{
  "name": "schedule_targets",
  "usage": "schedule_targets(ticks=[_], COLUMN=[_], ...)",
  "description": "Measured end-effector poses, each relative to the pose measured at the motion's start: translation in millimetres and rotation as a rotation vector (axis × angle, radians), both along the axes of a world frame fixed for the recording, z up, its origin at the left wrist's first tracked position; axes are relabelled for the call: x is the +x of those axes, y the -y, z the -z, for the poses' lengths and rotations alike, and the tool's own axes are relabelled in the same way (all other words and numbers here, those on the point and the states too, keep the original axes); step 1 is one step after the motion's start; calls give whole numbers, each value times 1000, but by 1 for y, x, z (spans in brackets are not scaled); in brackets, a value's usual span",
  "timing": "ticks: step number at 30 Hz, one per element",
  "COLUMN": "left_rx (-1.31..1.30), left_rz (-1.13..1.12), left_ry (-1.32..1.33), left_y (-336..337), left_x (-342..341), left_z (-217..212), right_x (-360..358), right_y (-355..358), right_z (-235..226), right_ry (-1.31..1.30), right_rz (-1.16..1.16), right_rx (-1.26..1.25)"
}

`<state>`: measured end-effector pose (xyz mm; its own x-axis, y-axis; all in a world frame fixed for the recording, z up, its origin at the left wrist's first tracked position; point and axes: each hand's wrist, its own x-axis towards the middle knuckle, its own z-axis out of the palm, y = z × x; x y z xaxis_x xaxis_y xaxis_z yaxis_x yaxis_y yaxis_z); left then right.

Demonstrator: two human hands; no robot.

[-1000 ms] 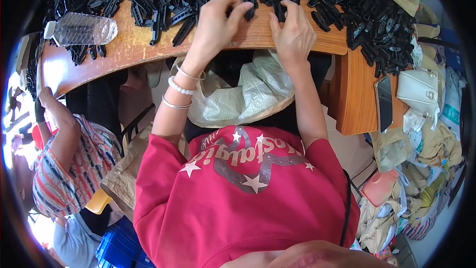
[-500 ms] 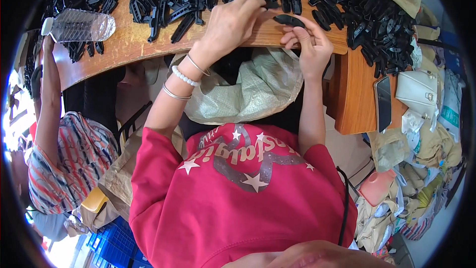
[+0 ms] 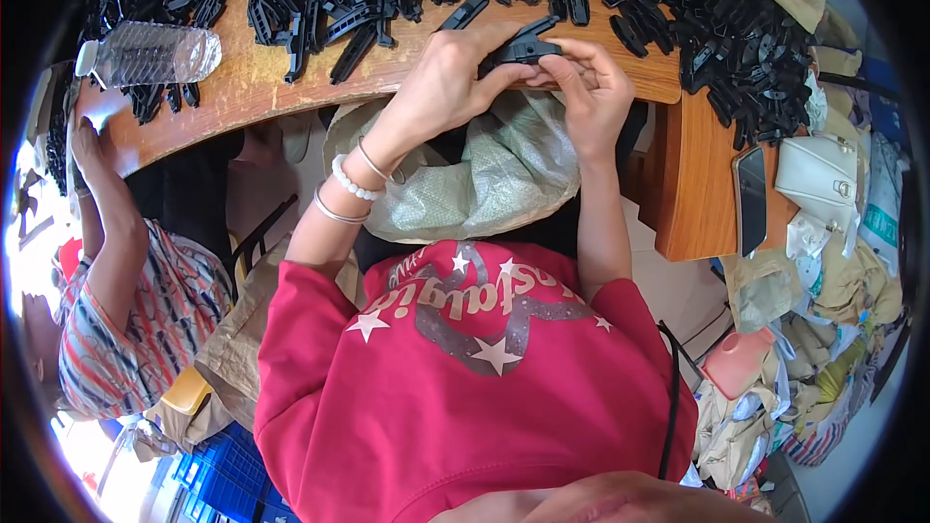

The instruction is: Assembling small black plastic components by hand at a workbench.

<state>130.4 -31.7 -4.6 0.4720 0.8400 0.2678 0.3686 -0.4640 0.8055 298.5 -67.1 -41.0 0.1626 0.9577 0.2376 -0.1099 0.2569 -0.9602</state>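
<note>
My left hand (image 3: 448, 82) and my right hand (image 3: 593, 87) meet at the near edge of a wooden table (image 3: 291, 87). Together they grip one black plastic part (image 3: 523, 46) between the fingertips. My left wrist wears a white bead bracelet (image 3: 351, 182) and thin metal bangles. A big heap of similar black plastic parts (image 3: 678, 10) covers the far side of the table. Below my hands, under the table edge, hangs an open pale woven sack (image 3: 484, 184).
A clear plastic bottle (image 3: 150, 53) lies on the table at the left. Another person in a striped shirt (image 3: 126, 300) sits to my left, with a hand on the table. A phone (image 3: 751, 199) and a white purse (image 3: 823, 179) lie at the right, above piled bags.
Both hands drew back from the heap to the table's near edge. They picked up a black part and now hold it together.
</note>
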Motion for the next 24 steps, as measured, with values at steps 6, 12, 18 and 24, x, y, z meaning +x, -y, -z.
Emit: schedule_targets(ticks=[6, 12, 18, 24], left_rx=[114, 19, 310, 410], left_rz=[18, 32, 62, -328], left_ry=[31, -41, -218, -411], left_y=[3, 22, 18, -26], left_x=[-9, -23, -33, -14], left_z=[7, 9, 14, 20], right_x=[8, 15, 23, 12], right_y=[-3, -6, -40, -42], right_z=[-7, -9, -7, -9], right_ry=[-49, 224, 982, 1293], right_rz=[-188, -251, 456, 475], right_rx=[-97, -50, 1, 33])
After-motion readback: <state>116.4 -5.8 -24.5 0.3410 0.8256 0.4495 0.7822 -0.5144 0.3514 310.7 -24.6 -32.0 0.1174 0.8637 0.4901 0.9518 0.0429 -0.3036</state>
